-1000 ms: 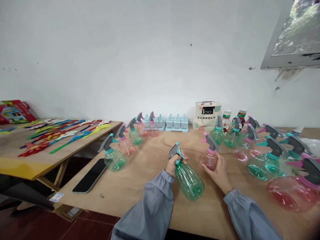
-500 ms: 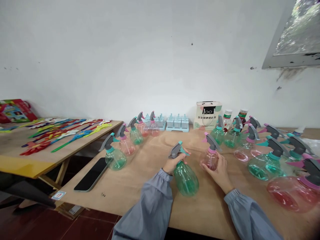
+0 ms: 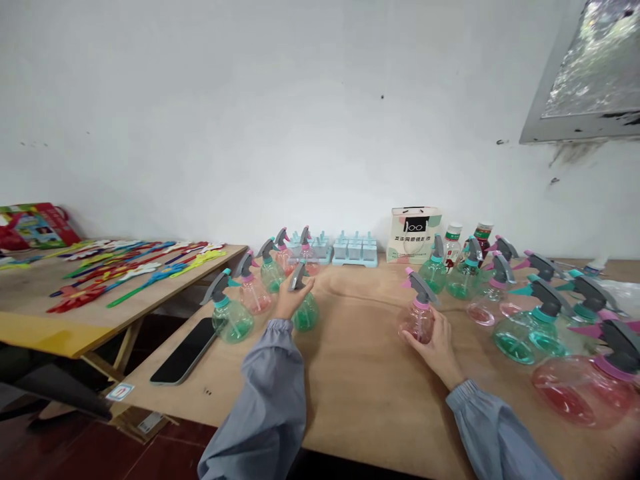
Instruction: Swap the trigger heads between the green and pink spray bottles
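Note:
My left hand [image 3: 291,298] is closed around the neck of a green spray bottle [image 3: 306,313] with a grey trigger head, beside the group of bottles on the left. That group has a pink spray bottle [image 3: 255,293] and a green spray bottle [image 3: 233,320], with several more behind. My right hand [image 3: 434,340] wraps the round body of a pink spray bottle [image 3: 416,321], which stands upright on the table. Right of it are several green and pink bottles, among them a large pink spray bottle [image 3: 583,390] near the edge of view.
A black phone [image 3: 184,351] lies at the table's left edge. Light-blue popsicle molds [image 3: 355,250], a paper bag [image 3: 414,235] and white-capped bottles [image 3: 453,243] stand by the wall. Colourful flower-shaped pieces [image 3: 125,267] cover the other table on the left.
My left hand has carried the green spray bottle from the middle leftward and back to the left group. My right hand stays on the pink spray bottle.

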Demonstrator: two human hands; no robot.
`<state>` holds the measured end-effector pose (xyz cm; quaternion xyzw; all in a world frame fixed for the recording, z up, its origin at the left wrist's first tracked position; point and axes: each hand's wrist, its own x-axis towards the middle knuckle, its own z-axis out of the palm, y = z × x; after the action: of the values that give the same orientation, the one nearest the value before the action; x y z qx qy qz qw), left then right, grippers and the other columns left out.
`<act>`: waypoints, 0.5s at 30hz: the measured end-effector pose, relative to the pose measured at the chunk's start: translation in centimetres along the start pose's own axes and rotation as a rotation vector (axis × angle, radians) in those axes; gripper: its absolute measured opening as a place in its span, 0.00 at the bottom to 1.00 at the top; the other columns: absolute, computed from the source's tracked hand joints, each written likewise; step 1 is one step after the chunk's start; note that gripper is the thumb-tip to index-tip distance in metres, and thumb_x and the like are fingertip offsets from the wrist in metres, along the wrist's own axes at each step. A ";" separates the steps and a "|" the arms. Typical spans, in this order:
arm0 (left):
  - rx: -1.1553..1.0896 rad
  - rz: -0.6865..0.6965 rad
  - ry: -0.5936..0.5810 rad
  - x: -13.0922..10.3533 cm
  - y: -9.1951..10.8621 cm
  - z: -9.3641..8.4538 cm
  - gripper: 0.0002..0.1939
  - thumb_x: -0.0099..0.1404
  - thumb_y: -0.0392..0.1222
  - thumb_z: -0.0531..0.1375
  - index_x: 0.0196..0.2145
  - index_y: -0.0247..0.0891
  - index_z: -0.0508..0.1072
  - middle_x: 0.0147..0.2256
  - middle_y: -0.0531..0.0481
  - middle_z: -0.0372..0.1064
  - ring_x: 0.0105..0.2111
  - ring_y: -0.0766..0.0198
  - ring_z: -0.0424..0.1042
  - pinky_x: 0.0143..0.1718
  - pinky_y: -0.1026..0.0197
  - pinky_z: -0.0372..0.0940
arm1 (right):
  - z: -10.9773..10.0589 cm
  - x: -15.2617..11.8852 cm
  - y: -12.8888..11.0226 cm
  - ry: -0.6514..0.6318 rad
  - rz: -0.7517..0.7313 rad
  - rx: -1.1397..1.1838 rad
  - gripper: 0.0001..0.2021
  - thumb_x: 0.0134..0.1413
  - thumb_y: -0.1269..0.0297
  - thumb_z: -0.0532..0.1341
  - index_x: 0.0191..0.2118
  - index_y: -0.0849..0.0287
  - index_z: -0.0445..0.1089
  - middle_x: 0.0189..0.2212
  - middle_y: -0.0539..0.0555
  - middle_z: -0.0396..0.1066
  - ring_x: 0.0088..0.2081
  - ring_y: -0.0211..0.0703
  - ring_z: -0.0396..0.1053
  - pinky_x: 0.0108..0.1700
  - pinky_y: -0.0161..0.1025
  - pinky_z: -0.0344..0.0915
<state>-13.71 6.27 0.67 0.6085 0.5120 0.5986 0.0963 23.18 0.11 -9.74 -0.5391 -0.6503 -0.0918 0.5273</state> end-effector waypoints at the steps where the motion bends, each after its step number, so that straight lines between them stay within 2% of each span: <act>1: 0.000 0.000 0.005 0.1 -0.2 0.0 0.17 0.55 0.53 0.66 0.35 0.38 0.73 0.22 0.58 0.60 0.23 0.67 0.61 0.28 0.63 0.59 | 0.0 0.0 0.0 0.001 0.000 0.000 0.44 0.51 0.32 0.57 0.63 0.63 0.55 0.52 0.67 0.64 0.52 0.61 0.62 0.54 0.57 0.61; 4: -0.048 -0.020 0.011 0.0 -0.4 -0.1 0.28 0.51 0.58 0.68 0.44 0.38 0.71 0.27 0.54 0.67 0.28 0.62 0.68 0.35 0.58 0.66 | 0.0 0.0 0.1 -0.004 -0.005 0.001 0.45 0.50 0.32 0.58 0.63 0.63 0.55 0.51 0.67 0.63 0.53 0.61 0.62 0.54 0.58 0.61; 6: -0.096 0.009 0.009 -0.5 -0.7 -0.2 0.37 0.50 0.60 0.69 0.52 0.39 0.66 0.37 0.48 0.71 0.37 0.57 0.73 0.43 0.54 0.68 | 0.1 0.1 0.2 -0.005 -0.012 0.004 0.45 0.51 0.32 0.58 0.63 0.63 0.55 0.51 0.67 0.64 0.52 0.61 0.62 0.54 0.58 0.60; 9: -0.076 0.069 0.029 -1.9 -1.7 -0.5 0.46 0.48 0.60 0.70 0.58 0.41 0.56 0.54 0.38 0.64 0.55 0.50 0.69 0.55 0.48 0.65 | 0.1 0.1 0.1 -0.001 -0.011 0.009 0.44 0.51 0.32 0.58 0.62 0.64 0.55 0.51 0.67 0.64 0.52 0.61 0.62 0.54 0.57 0.60; 11: 0.011 0.044 0.036 -3.2 -2.9 -0.7 0.47 0.48 0.60 0.71 0.58 0.39 0.55 0.56 0.35 0.60 0.58 0.47 0.66 0.57 0.45 0.63 | 0.1 0.1 0.1 0.000 -0.004 0.007 0.45 0.50 0.32 0.58 0.62 0.64 0.56 0.51 0.67 0.64 0.52 0.61 0.63 0.54 0.57 0.61; 15: 0.220 -0.024 0.038 -4.3 -5.2 -1.0 0.34 0.54 0.56 0.68 0.52 0.38 0.60 0.51 0.38 0.64 0.56 0.45 0.67 0.57 0.41 0.62 | -0.1 0.1 0.0 -0.001 0.000 0.006 0.45 0.50 0.31 0.58 0.62 0.64 0.56 0.51 0.67 0.64 0.53 0.61 0.63 0.54 0.57 0.61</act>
<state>-16.12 4.98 -5.54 0.5978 0.5837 0.5488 0.0264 23.24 0.12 -9.67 -0.5376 -0.6509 -0.0893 0.5286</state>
